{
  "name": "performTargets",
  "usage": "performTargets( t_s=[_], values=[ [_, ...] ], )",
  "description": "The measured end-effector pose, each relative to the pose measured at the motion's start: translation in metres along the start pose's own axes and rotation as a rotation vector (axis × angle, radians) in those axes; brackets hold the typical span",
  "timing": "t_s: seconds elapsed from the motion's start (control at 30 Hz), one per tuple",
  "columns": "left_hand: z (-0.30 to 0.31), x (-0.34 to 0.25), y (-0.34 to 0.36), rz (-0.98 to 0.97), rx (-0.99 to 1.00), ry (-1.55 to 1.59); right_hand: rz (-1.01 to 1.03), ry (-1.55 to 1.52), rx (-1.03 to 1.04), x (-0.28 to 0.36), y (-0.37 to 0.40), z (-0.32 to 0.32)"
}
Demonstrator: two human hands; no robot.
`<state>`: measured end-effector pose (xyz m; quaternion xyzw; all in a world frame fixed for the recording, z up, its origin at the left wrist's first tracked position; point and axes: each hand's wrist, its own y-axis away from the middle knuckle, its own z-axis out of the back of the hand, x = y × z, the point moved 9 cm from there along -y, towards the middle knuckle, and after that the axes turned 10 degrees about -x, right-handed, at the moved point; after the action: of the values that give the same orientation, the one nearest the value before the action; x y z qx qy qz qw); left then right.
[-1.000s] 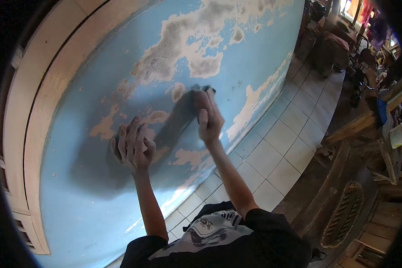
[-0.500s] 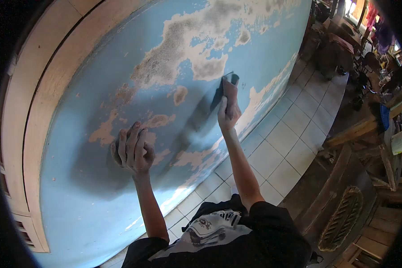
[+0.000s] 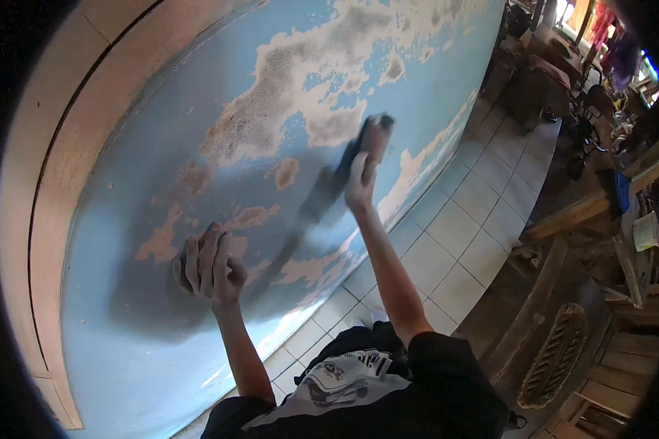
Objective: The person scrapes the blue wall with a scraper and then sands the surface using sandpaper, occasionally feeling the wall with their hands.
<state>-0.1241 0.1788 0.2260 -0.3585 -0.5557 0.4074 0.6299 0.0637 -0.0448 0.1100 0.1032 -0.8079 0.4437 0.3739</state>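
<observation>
My right hand point(image 3: 360, 186) grips a scraper point(image 3: 377, 139) with a brownish handle and a dark end, slightly smeared by motion. The scraper is at the blue wall point(image 3: 146, 175), beside a bare patch point(image 3: 337, 126) where the paint is gone; whether its edge touches the wall cannot be made out. Lower and to the left, my left hand point(image 3: 211, 267) is at the wall with bent, parted fingers and nothing seen in it. Whitish dust coats both hands. Small peeled spots point(image 3: 250, 216) lie around the left hand.
A pale wooden frame point(image 3: 51, 183) borders the wall on the left. White floor tiles point(image 3: 458, 227) run along its foot. To the right are wooden beams point(image 3: 571, 219), a blue object point(image 3: 621, 192), a whitish container point(image 3: 646, 231) and an oval woven mat point(image 3: 554, 356). Clutter fills the upper right.
My right hand and the scraper have shifted slightly left, and the scraper has turned a little. My left hand appears a bit lower and further left, as the whole view has shifted too.
</observation>
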Motion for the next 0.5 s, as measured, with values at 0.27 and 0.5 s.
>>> performTargets(
  t_s=[0.27, 0.5],
  values=[
    [0.001, 0.000, 0.003, -0.009, 0.005, 0.023, 0.086, 0.317, 0.129, -0.002, -0.004, -0.002],
    [0.004, 0.002, 0.007, -0.008, 0.019, 0.041, -0.083, 0.188, 0.012, -0.023, -0.021, 0.009]
  ],
)
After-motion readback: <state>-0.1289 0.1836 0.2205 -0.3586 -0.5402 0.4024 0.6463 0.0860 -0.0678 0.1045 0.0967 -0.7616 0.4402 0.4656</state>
